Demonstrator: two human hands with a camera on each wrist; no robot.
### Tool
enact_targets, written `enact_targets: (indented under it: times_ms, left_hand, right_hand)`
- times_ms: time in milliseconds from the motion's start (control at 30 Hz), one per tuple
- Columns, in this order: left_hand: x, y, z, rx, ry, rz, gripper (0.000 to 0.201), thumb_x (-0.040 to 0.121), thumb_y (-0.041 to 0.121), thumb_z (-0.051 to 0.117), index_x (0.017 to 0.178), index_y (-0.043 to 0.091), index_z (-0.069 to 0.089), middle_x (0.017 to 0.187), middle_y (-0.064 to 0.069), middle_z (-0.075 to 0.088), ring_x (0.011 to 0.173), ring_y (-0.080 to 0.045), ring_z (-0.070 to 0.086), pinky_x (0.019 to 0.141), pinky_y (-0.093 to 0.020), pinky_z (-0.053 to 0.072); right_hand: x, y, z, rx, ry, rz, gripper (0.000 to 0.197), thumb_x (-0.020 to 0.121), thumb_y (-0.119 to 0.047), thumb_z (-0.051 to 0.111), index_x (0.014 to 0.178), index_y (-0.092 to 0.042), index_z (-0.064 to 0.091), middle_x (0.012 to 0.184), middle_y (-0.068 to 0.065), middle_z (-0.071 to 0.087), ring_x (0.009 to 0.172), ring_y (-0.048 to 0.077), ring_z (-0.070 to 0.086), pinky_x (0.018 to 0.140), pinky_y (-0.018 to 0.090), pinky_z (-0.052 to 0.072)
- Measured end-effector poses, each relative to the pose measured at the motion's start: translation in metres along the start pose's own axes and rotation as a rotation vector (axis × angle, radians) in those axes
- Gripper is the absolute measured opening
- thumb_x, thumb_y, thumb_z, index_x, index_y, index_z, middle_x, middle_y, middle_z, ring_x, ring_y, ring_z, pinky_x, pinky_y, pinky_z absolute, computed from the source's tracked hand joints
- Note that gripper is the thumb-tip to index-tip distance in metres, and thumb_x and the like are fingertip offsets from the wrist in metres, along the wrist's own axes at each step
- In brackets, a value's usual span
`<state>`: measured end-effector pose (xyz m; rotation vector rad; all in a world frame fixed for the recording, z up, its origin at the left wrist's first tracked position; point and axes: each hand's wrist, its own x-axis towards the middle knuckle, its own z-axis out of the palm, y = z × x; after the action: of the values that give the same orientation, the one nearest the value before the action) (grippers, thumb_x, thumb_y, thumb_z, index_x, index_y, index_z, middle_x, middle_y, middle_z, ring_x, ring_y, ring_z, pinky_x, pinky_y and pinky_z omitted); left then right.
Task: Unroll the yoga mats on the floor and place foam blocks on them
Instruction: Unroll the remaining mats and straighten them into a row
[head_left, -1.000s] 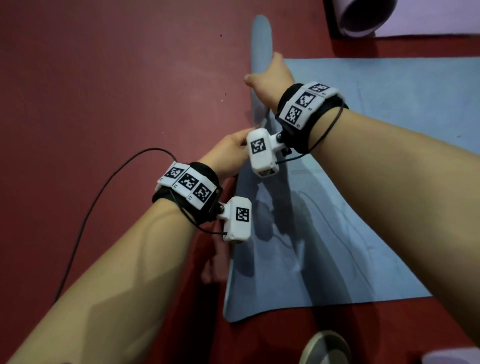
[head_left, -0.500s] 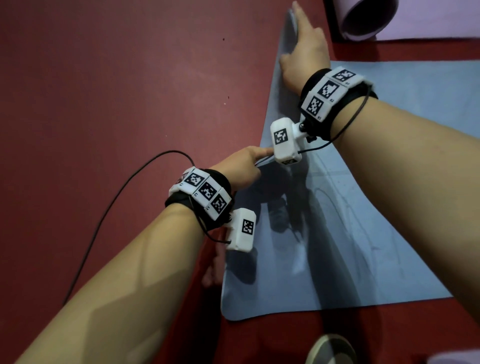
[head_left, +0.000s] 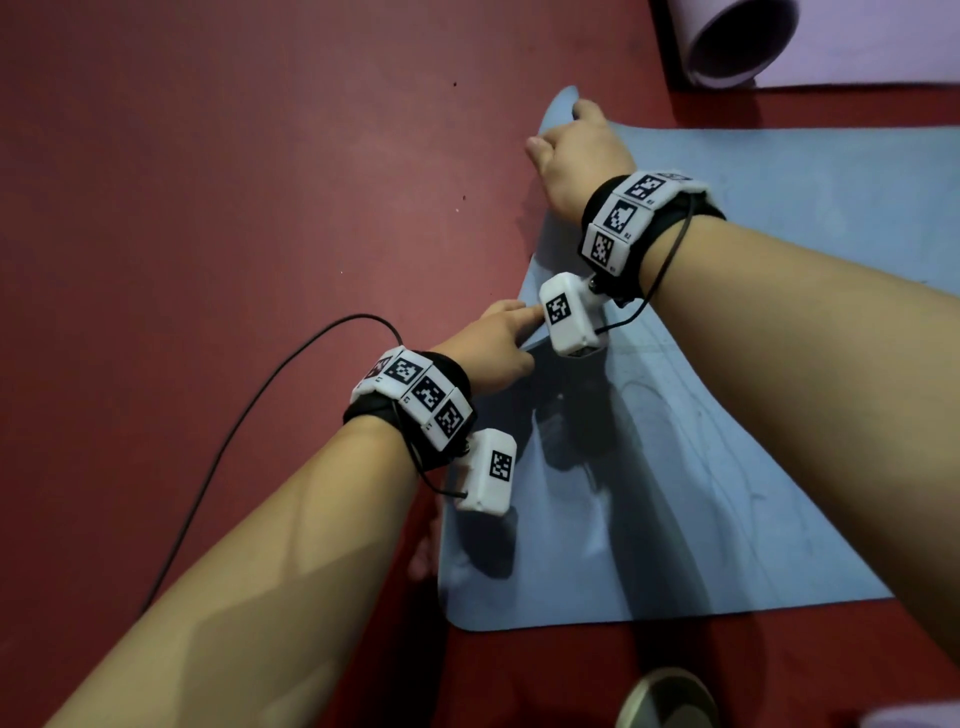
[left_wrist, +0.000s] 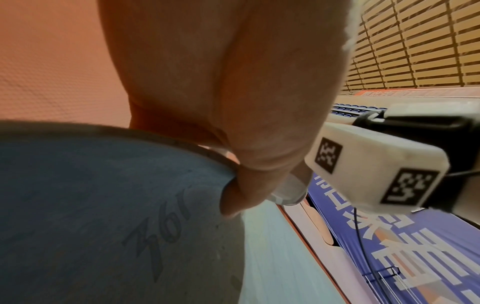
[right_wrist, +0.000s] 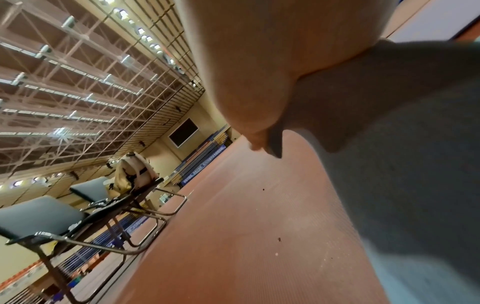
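Observation:
A blue yoga mat lies spread on the red floor, its short left edge running away from me. My left hand pinches that edge about halfway along; in the left wrist view the curled fingers hold the mat's rim slightly lifted. My right hand rests on the mat's far left corner, palm on the mat, thumb beyond the edge over the floor. The corner tip curls up a little. No foam block is in view.
A purple mat, partly rolled, lies at the top right. A black cable loops over the floor on the left. A shoe tip shows at the bottom. Chairs with a backpack stand far off.
The curled roll at the mat's left end has been flattened out. My right hand went out to the far corner and then came back slightly. My left hand kept hold of the edge.

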<state>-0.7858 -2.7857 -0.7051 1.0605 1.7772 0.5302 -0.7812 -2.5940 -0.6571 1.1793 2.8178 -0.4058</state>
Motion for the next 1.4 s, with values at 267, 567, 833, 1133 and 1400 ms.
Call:
enact_targets:
  times_ms: [267, 567, 833, 1133, 1400]
  left_hand:
    - [0.002, -0.007, 0.000, 0.015, 0.010, -0.043, 0.078, 0.087, 0.004, 0.055, 0.155, 0.030, 0.028, 0.159, -0.003, 0.019, 0.145, -0.017, 0.024, 0.103, -0.014, 0.020]
    - [0.000, -0.011, -0.005, -0.172, 0.144, -0.016, 0.057, 0.096, 0.015, 0.060, 0.149, 0.024, 0.043, 0.142, 0.004, 0.053, 0.125, -0.011, 0.052, 0.094, -0.008, 0.030]
    - [-0.013, -0.040, -0.017, -0.686, 0.556, -0.301, 0.016, 0.093, 0.010, 0.057, 0.098, 0.014, 0.072, 0.092, -0.011, 0.074, 0.075, -0.025, 0.069, 0.073, -0.039, 0.059]
    - [-0.029, -0.072, -0.003, 0.200, 0.522, -0.516, 0.028, 0.088, 0.038, 0.069, 0.103, 0.019, 0.054, 0.104, -0.009, 0.066, 0.096, -0.036, 0.062, 0.074, -0.037, 0.045]
    - [-0.029, -0.061, -0.009, 0.212, 0.407, -0.546, 0.025, 0.090, 0.034, 0.061, 0.102, 0.013, 0.062, 0.103, -0.014, 0.067, 0.095, -0.038, 0.064, 0.072, -0.036, 0.046]
  right_hand:
    - [-0.006, 0.019, 0.004, 0.064, 0.078, 0.096, 0.053, 0.091, -0.001, 0.042, 0.137, -0.026, 0.055, 0.138, 0.014, 0.043, 0.108, 0.036, 0.058, 0.093, 0.038, 0.045]
    - [-0.013, 0.003, -0.011, 0.446, 0.149, 0.097, 0.052, 0.103, -0.029, 0.040, 0.153, -0.023, 0.026, 0.143, 0.016, 0.048, 0.129, 0.032, 0.048, 0.105, 0.035, 0.037]
    - [-0.031, -0.057, 0.053, 0.237, -0.411, -0.270, 0.058, 0.102, -0.019, 0.045, 0.155, -0.014, 0.023, 0.158, 0.009, 0.031, 0.143, 0.023, 0.033, 0.113, 0.027, 0.025]
    - [-0.050, -0.058, 0.114, -0.291, -0.466, -0.359, 0.082, 0.094, -0.051, 0.052, 0.156, -0.029, 0.003, 0.164, -0.008, -0.006, 0.151, 0.026, -0.005, 0.116, 0.053, 0.018]
    - [-0.048, -0.065, 0.111, -0.363, -0.537, -0.332, 0.083, 0.097, -0.050, 0.050, 0.156, -0.030, -0.006, 0.164, -0.006, -0.015, 0.151, 0.028, -0.011, 0.118, 0.054, 0.017]
